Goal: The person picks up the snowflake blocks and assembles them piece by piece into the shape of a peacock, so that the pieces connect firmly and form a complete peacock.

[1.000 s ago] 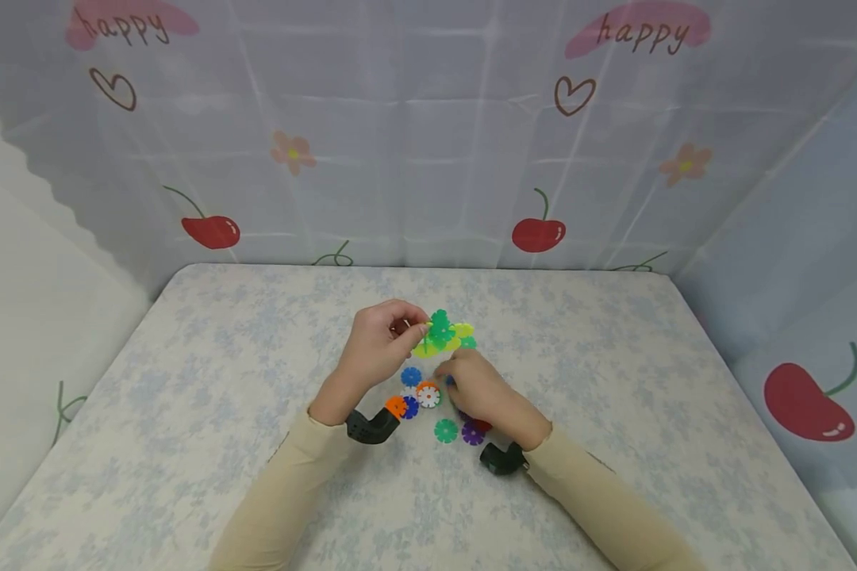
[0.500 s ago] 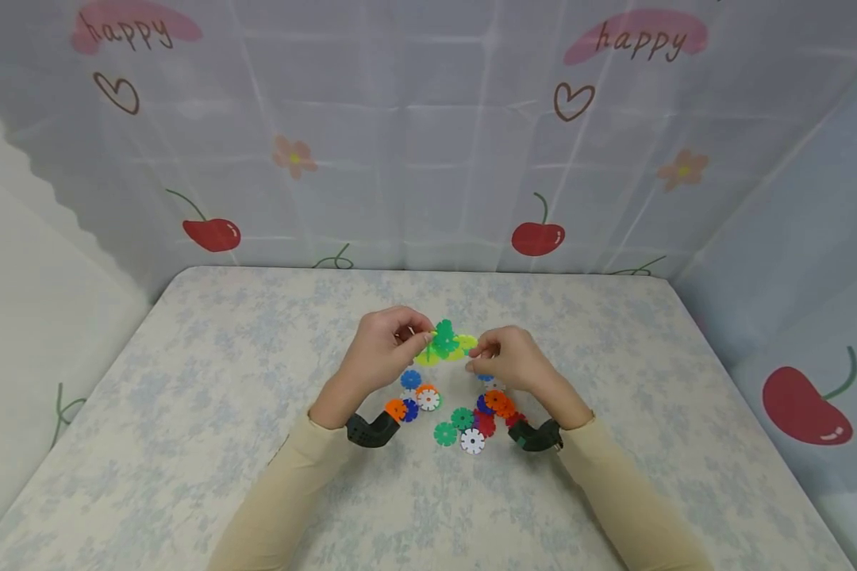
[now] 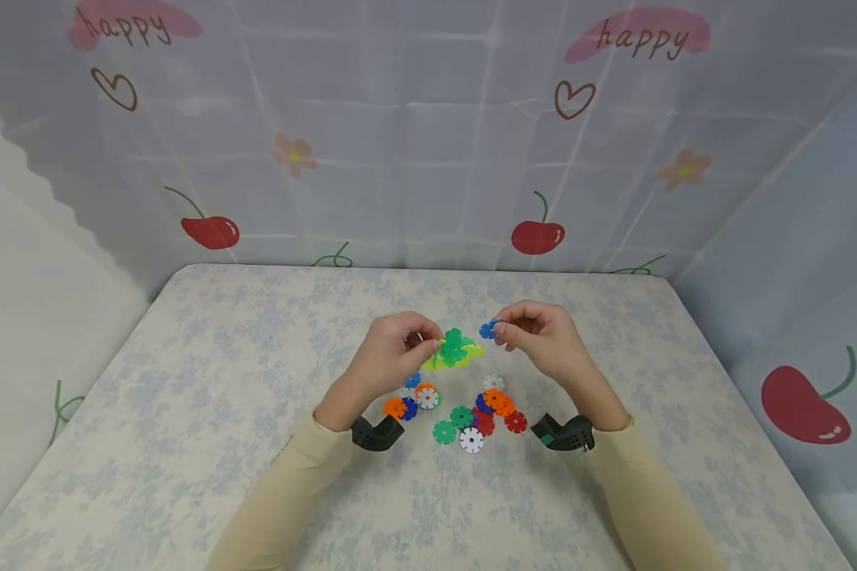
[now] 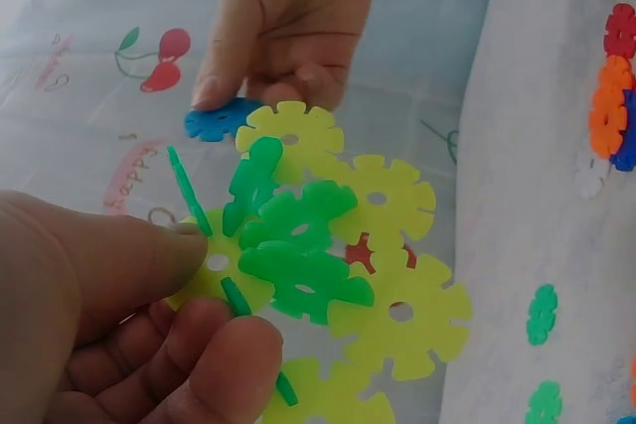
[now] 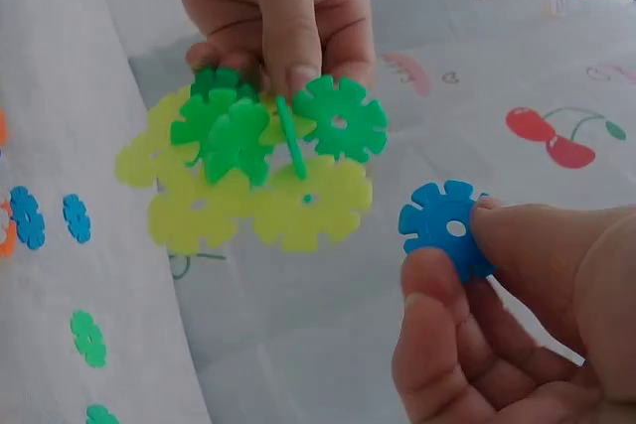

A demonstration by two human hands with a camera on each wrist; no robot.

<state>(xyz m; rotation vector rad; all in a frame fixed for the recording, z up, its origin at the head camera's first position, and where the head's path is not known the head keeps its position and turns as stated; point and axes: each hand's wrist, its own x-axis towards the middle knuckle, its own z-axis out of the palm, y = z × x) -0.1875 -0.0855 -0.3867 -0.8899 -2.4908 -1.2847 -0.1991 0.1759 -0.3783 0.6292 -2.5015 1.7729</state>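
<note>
Near the centre of the head view, we see a left hand (image 3: 393, 353) pinching a green-and-yellow disc cluster (image 3: 455, 347); up and right of it, a right hand (image 3: 550, 341) pinches a blue disc (image 3: 489, 329). Lower in the frame, we see coloured discs (image 3: 471, 440) on the tabletop (image 3: 186, 396).

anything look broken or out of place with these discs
Nothing stands out: the left hand holds joined yellow and green discs, the right hand pinches a blue disc with no visible damage, and other discs lie on the table.
</note>
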